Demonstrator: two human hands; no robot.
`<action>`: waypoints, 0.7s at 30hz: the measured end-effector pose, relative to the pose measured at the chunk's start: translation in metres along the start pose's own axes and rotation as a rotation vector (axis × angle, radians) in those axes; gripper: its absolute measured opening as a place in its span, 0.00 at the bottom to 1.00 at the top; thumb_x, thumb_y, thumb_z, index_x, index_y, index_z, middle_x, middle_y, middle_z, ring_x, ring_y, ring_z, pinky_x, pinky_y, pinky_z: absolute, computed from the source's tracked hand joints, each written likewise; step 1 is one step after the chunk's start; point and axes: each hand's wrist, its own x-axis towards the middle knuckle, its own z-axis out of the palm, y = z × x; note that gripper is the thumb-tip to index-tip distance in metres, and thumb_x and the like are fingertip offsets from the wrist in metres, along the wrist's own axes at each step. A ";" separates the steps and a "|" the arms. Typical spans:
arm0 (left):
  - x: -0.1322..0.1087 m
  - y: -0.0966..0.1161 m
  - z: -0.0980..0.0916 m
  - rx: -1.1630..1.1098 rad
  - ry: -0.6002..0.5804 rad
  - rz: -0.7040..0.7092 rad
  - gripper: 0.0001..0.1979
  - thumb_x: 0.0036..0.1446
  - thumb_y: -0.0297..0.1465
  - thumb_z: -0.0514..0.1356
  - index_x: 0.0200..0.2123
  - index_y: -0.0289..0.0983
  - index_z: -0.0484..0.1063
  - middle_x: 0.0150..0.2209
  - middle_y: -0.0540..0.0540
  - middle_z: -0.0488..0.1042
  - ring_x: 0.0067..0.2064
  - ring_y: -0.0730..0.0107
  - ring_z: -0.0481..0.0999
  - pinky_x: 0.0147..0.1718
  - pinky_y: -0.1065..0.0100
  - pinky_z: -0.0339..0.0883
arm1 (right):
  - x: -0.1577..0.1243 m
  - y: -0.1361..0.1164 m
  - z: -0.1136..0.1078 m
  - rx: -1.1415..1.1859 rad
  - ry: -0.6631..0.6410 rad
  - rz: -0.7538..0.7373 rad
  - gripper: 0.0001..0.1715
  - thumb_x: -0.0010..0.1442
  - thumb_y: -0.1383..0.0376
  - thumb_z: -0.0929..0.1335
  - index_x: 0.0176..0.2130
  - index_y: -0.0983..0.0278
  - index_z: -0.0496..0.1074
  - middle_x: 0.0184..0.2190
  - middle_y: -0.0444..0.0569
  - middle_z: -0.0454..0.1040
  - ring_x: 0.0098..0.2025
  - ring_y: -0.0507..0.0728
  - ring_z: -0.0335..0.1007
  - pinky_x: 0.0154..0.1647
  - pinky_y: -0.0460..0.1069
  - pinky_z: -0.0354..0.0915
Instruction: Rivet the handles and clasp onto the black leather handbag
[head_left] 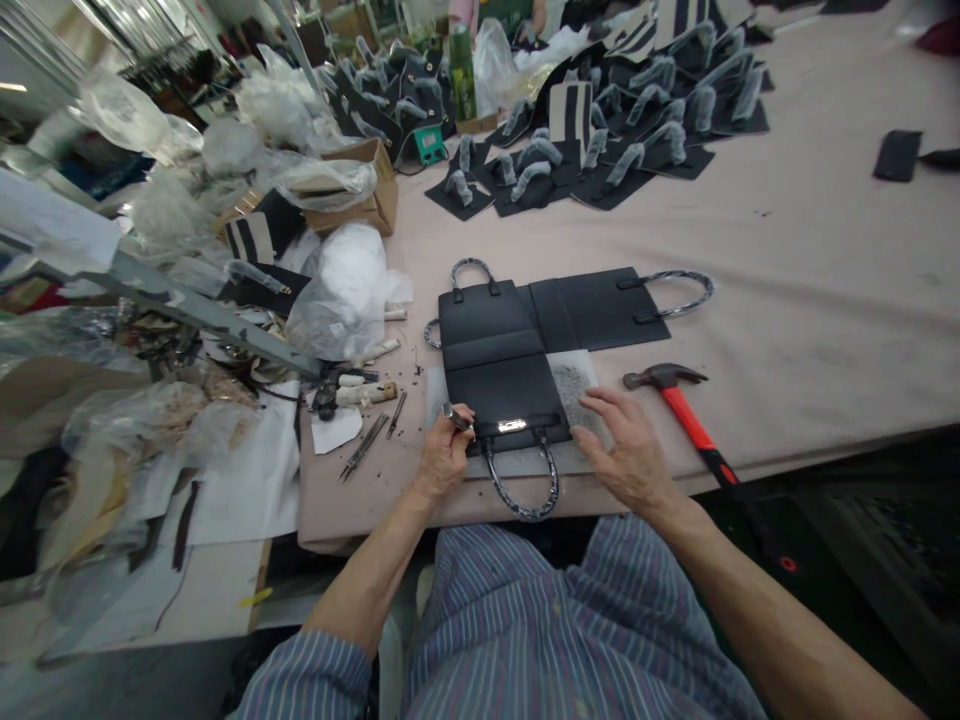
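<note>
A black bag panel [495, 375] lies flat before me, with a shiny metal plate [513, 426] near its front edge and a plastic-wrapped handle [523, 510] toward my lap. My left hand [445, 452] is closed around a short metal punch-like tool [456, 415] at the panel's left front corner. Fingers spread, my right hand [621, 445] hovers or rests just right of the panel, holding nothing. Beneath the panel is a pale, marked board [574, 385]. A claw hammer [694, 420] with a red and black handle lies to the right of that hand.
Another black panel [596, 310] with a wrapped handle lies behind. Slim metal tools [365, 445] and a glue-stained bottle [366, 393] sit at left. Plastic-wrapped pieces [349, 290] and a cardboard box [382, 185] crowd the left; stacked handled panels [607, 180] fill the back.
</note>
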 end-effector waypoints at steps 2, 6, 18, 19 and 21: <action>0.000 0.000 0.000 -0.017 0.001 -0.019 0.05 0.63 0.27 0.54 0.42 0.39 0.68 0.44 0.44 0.75 0.47 0.67 0.76 0.50 0.62 0.71 | -0.005 0.029 -0.024 -0.201 0.081 0.084 0.23 0.64 0.57 0.66 0.54 0.66 0.71 0.55 0.61 0.71 0.59 0.68 0.66 0.61 0.64 0.63; 0.001 0.002 0.000 -0.035 -0.017 -0.066 0.06 0.61 0.27 0.54 0.41 0.39 0.68 0.43 0.44 0.74 0.47 0.66 0.75 0.50 0.62 0.70 | -0.024 0.080 -0.059 -0.545 -0.159 0.330 0.32 0.63 0.51 0.64 0.55 0.72 0.70 0.48 0.70 0.72 0.51 0.74 0.70 0.51 0.63 0.66; 0.000 0.006 -0.002 -0.147 -0.070 -0.193 0.06 0.59 0.27 0.54 0.39 0.39 0.68 0.40 0.47 0.73 0.43 0.67 0.73 0.47 0.63 0.67 | -0.041 0.039 -0.069 0.793 -0.177 1.366 0.08 0.55 0.64 0.70 0.33 0.64 0.67 0.23 0.42 0.69 0.20 0.50 0.64 0.21 0.46 0.65; 0.000 0.006 -0.002 -0.153 -0.070 -0.198 0.05 0.58 0.27 0.54 0.39 0.39 0.68 0.39 0.47 0.73 0.43 0.67 0.73 0.47 0.63 0.67 | -0.051 0.029 -0.068 0.914 -0.168 1.404 0.10 0.55 0.64 0.71 0.35 0.64 0.68 0.24 0.42 0.69 0.21 0.49 0.65 0.22 0.45 0.66; -0.001 0.005 -0.001 -0.161 -0.067 -0.203 0.06 0.58 0.27 0.54 0.38 0.39 0.68 0.38 0.48 0.72 0.41 0.68 0.72 0.46 0.63 0.66 | -0.070 0.012 -0.066 1.089 -0.134 1.444 0.15 0.53 0.62 0.74 0.38 0.64 0.68 0.25 0.41 0.68 0.21 0.48 0.64 0.21 0.44 0.67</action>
